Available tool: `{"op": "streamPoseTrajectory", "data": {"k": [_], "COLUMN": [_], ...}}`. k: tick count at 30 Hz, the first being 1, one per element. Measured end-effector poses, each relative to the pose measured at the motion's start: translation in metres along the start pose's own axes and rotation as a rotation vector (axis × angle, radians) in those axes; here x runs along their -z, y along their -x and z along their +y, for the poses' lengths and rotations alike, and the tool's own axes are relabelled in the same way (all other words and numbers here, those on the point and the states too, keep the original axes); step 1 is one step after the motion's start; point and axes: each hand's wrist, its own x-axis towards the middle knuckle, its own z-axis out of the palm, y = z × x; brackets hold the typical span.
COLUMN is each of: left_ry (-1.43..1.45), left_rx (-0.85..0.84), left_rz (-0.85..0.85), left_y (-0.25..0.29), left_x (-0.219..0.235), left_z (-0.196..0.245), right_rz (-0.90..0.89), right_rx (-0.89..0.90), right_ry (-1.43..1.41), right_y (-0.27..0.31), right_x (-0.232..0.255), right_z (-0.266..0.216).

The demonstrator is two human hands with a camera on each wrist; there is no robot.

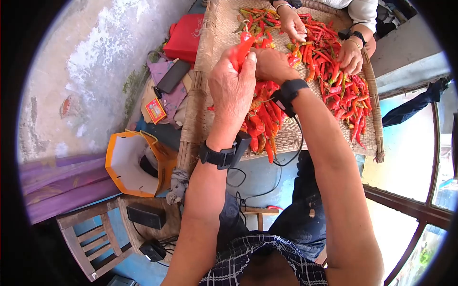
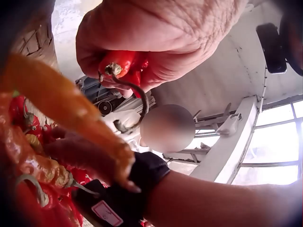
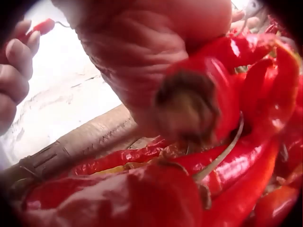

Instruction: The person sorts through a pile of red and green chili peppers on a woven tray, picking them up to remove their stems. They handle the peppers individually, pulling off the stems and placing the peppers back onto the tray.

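Note:
My left hand (image 1: 228, 88) grips red chili peppers (image 1: 244, 46) in curled fingers, raised over the left side of a woven mat (image 1: 222, 24). In the left wrist view, the stem end of a held chili (image 2: 124, 61) pokes out below the fist, its long stem curving down. Beside it, my right hand (image 1: 274, 65) reaches down at the chili pile (image 1: 265, 119). The right wrist view shows the heel of that hand (image 3: 137, 52) low against large red chilies (image 3: 236, 165); its fingers are hidden, so I cannot tell whether they hold one.
Across the mat, another person's two hands (image 1: 292, 26) (image 1: 350, 57) work over more red and green chilies (image 1: 329, 71). Left of the mat lie a red bag (image 1: 185, 39), a dark case (image 1: 173, 76) and an orange-edged paper bag (image 1: 164, 162). Cables (image 1: 267, 193) hang below my wrists.

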Motion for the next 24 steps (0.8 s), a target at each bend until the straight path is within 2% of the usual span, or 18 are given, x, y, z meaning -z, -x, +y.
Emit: {"op": "streamPoseTrajectory", "data": {"k": [6,8,10,12,13,14,16,18,20,24], "left_ry": [-0.022,-0.050,-0.064,-0.135,-0.136,-0.178,-0.228,-0.371,-0.379,-0.401], "left_rx": [-0.006,-0.085,-0.090,-0.073,-0.074,-0.104,-0.135,-0.216,-0.256,-0.253], "left_rz": [-0.052,-0.093,-0.129,-0.228,-0.231,-0.303,-0.380,-0.447,-0.473,-0.540], "left_y": [0.006,0.005,0.006,0.007,0.008,0.010,0.011,0.013,0.012,0.015], "left_x": [0.000,-0.002,-0.004,-0.007,-0.008,-0.008,-0.009,-0.011,-0.013,-0.012], "left_z": [0.006,0.001,-0.005,-0.007,-0.008,-0.009,-0.012,-0.013,-0.012,-0.008], "right_rz": [0.101,0.305,0.309,0.276,0.324,0.326,0.386,0.417,0.326,0.478], "right_rx": [-0.093,0.060,0.056,0.121,0.201,0.197,0.145,0.089,-0.020,-0.044], "right_ry": [-0.029,0.008,-0.008,-0.100,-0.158,-0.161,-0.428,-0.361,-0.264,-0.254], "right_y": [0.072,0.097,0.112,0.129,0.133,0.136,0.139,0.144,0.147,0.157], "right_x": [0.005,0.003,0.007,0.015,0.012,0.010,0.008,0.010,0.014,0.018], "right_z": [0.018,0.022,0.021,0.020,0.025,0.030,0.036,0.041,0.042,0.039]}}
